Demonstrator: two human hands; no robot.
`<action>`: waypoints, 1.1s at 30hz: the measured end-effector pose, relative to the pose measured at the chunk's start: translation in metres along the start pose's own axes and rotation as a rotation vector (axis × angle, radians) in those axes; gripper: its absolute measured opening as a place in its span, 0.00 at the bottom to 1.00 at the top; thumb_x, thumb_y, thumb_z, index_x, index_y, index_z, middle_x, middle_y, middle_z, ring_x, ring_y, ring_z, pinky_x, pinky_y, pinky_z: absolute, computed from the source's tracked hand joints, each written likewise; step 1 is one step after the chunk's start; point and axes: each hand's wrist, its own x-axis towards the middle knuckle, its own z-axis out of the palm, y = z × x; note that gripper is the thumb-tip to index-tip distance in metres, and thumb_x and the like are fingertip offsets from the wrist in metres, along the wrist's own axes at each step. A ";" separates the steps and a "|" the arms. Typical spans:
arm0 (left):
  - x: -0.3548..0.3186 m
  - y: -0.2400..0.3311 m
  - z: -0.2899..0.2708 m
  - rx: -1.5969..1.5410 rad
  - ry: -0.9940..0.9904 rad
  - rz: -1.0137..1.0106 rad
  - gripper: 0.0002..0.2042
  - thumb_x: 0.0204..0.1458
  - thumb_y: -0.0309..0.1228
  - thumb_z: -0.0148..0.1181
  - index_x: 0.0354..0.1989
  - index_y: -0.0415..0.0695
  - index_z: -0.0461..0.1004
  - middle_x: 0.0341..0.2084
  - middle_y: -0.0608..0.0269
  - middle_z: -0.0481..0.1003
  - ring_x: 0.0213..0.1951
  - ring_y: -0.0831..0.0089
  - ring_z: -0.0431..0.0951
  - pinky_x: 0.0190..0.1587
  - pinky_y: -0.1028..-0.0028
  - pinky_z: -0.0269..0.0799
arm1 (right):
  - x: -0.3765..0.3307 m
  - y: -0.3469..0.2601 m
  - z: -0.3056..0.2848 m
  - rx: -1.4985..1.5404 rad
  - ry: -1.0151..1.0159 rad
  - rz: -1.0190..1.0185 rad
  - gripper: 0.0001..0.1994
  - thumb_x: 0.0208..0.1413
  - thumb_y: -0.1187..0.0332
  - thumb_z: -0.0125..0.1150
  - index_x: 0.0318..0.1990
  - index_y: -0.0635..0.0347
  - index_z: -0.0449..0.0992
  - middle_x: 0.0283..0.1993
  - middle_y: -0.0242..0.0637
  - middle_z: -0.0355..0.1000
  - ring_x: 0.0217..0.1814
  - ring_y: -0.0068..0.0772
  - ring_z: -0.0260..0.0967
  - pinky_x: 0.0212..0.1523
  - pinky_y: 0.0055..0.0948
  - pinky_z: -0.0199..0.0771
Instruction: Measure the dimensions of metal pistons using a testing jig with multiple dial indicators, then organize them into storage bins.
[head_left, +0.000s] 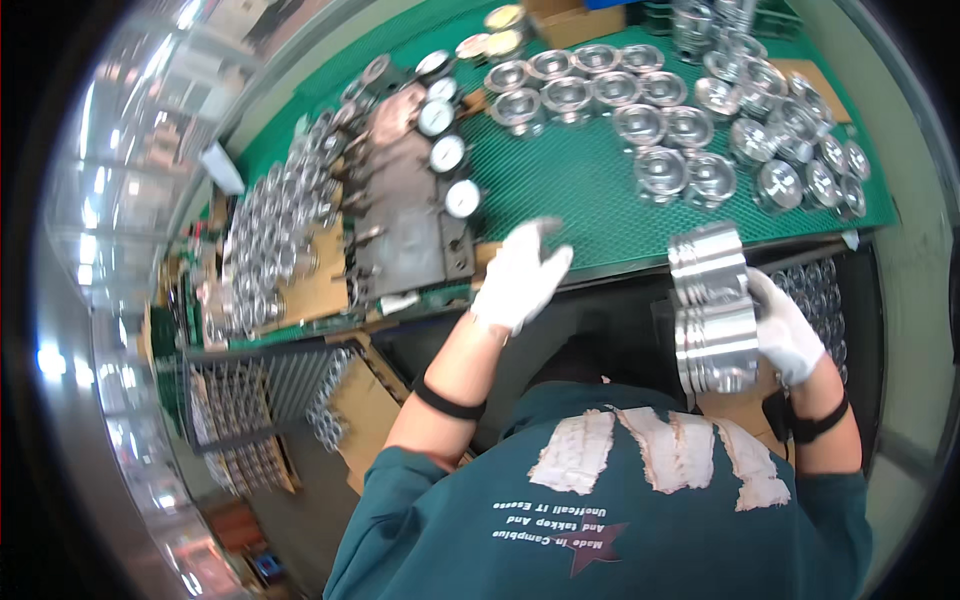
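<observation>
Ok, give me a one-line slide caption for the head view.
Right hand holds two metal pistons by a green-matted bench; left hand open and empty.

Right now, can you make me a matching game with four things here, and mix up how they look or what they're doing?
1. White-gloved left hand
2. White-gloved right hand
3. Round white-faced dial gauges
4. Dark green cloth shirt

A. has a dark red star
B. holds two shiny silver cylindrical metal pistons
C. lined up beside a flat grey metal block
D. empty, fingers apart

Pairs: 1-D, 2-B, 3-C, 4-A
</observation>
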 end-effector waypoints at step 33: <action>0.411 -0.110 0.014 0.517 -0.319 -0.198 0.40 0.49 0.39 0.67 0.71 0.46 0.56 0.57 0.50 0.70 0.53 0.58 0.75 0.53 0.64 0.72 | -0.204 0.269 0.002 0.803 1.417 0.127 0.27 0.51 0.77 0.67 0.60 0.59 0.69 0.52 0.34 0.75 0.52 0.29 0.72 0.53 0.30 0.74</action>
